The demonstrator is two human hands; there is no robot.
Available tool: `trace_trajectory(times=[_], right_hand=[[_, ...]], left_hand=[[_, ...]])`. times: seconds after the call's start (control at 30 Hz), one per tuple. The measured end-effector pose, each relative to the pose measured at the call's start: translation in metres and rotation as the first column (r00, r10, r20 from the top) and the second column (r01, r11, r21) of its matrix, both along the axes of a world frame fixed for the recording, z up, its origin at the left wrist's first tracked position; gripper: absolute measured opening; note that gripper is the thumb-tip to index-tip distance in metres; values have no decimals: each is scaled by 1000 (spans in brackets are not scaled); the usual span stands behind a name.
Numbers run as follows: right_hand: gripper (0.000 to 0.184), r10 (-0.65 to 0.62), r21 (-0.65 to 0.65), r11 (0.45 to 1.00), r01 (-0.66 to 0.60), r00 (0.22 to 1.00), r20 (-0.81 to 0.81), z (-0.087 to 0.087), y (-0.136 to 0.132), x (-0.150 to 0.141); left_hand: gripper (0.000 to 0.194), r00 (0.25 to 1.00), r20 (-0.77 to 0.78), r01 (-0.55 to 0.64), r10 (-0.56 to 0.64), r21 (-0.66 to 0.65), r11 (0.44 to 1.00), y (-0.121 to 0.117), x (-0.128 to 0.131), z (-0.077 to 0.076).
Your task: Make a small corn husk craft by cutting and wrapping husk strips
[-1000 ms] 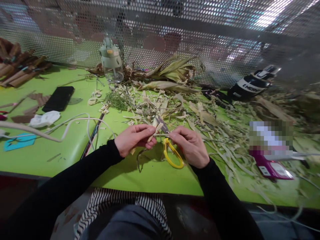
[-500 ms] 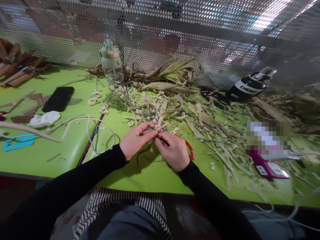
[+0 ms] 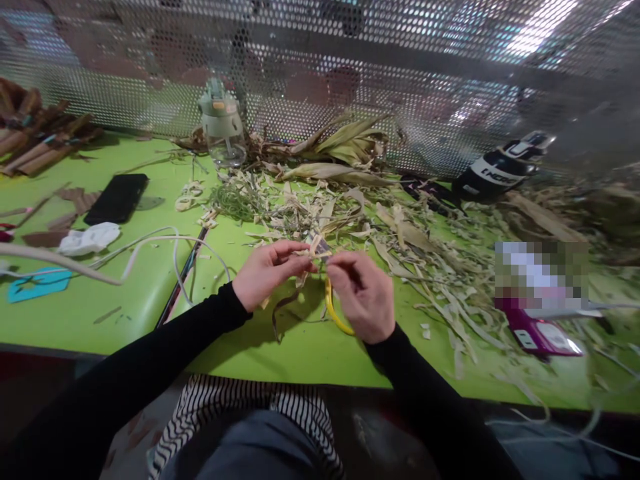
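Observation:
A small piece of folded pale husk strips [image 3: 316, 248] sits between my two hands above the green table. My left hand [image 3: 266, 275] pinches its left side between thumb and fingers. Fingers curled, my right hand [image 3: 366, 293] pinches at the right end of a strip; the exact grip is partly hidden. Under the right hand lies a pair of scissors, whose yellow handle loop [image 3: 336, 312] shows while the rest is mostly covered. A dark curled husk strip [image 3: 278, 317] is on the table below the hands.
Husk scraps [image 3: 295, 203] spread beyond my hands, with larger dried husks [image 3: 345, 150] behind. A clear bottle [image 3: 223, 127] and black bottle [image 3: 495, 170] stand near the perforated metal screen. Leftward are a phone [image 3: 117, 198] and white cable [image 3: 175, 257]; a magenta device [image 3: 543, 333] lies right.
My right hand has moved to the right, away from the left hand, which shifted slightly left. The yellow scissor loop now shows, and the red one is covered.

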State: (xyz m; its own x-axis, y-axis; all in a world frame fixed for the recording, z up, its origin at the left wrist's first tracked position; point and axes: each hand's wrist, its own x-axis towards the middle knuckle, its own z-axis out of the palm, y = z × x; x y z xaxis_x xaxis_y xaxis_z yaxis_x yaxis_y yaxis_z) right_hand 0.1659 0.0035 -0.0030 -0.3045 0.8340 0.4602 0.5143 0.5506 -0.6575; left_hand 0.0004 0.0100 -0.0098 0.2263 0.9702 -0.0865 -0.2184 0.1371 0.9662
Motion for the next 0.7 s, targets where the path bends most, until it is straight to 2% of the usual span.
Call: trace_trajectory(times=[0.07,0.17,0.27,0.37,0.5,0.6,0.7], right_hand=[[20,-73,1,997,73,997,-18,2,4,5],[27,-35,54,998,33,999,40,2,8,7],[21,19,136,990,-29,997,77,0,9,5],[7,27,141,989,-40,995,94,-2,10,2],[6,45,117,991,-67,983,179,-2,11,2],[9,37,80,995,-55,977,210,0,10,4],[8,44,-38,999,-38,986,163,1,10,7]], left_hand=[[31,996,-71,60,-58,27,998,-1,0,0],[29,962,-255,132,-101,104,986,-4,3,-2],[21,888,-459,138,-18,229,964,-7,5,-3],[19,796,-604,164,40,279,946,-8,6,-3],[19,725,-686,194,62,289,937,-10,6,-2],[21,723,-687,200,74,311,929,-11,6,-1],[26,728,-683,228,58,320,920,-10,4,1]])
